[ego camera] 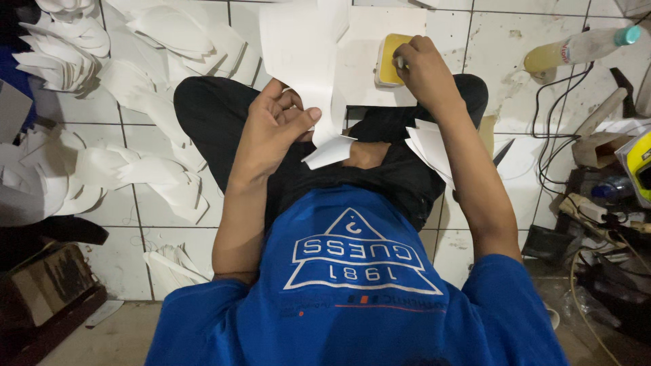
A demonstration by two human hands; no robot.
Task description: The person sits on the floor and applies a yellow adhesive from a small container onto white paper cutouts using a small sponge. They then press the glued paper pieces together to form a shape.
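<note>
Here, left hand [274, 125] pinches a white paper strip [303, 61], long axis running away from the lap toward the floor's far edge | right hand [422, 68] fingers closed, dipping into yellow glue tub [388, 59] | cut paper pieces [430, 146] on right thigh.

Seated person handling cut white sheets above a tiled floor

Left hand [274, 125] pinches a white sheet [302, 54]; right hand [424, 68] rests fingertips on a yellow pad [388, 61]; a stack of white pieces [430, 146] lies on the lap, a bottle [583, 46] far right
</note>
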